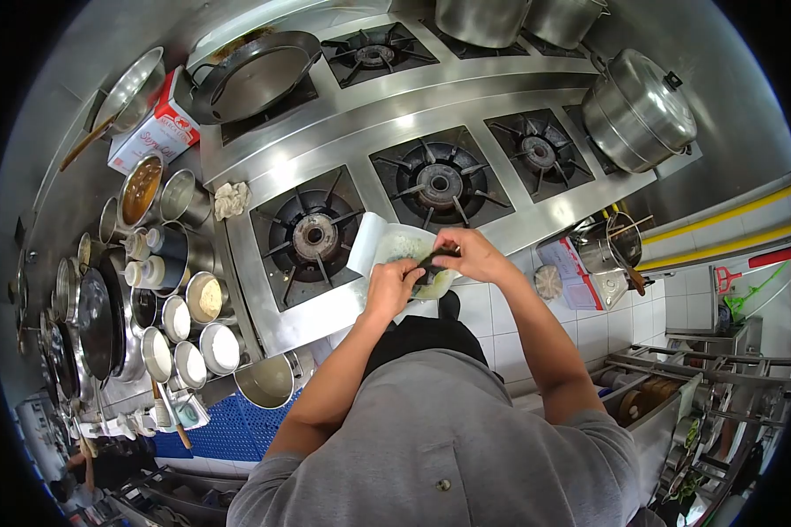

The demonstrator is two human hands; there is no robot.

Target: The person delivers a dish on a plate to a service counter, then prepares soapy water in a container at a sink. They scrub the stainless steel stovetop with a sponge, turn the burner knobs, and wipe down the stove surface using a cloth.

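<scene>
My left hand [392, 288] and my right hand [471, 256] are close together in front of my waist, fingers closed on a small dark, pliable-looking piece [432, 265]. What exactly it is, I cannot make out. Just beneath is a pale bowl-like container [404, 237] with greenish bits on its inner surface; my hands partly cover it. A white curved piece [366, 243] stands up at its left side, near my left hand, close to the stove's front edge.
Ahead, a steel stove [281, 330] carries several burners [441, 184], a wok [259, 79] and a large lidded pot [639, 110]. Seasoning tubs [220, 348] and squeeze bottles [154, 272] crowd the left. A red-and-white box [571, 274] sits at right.
</scene>
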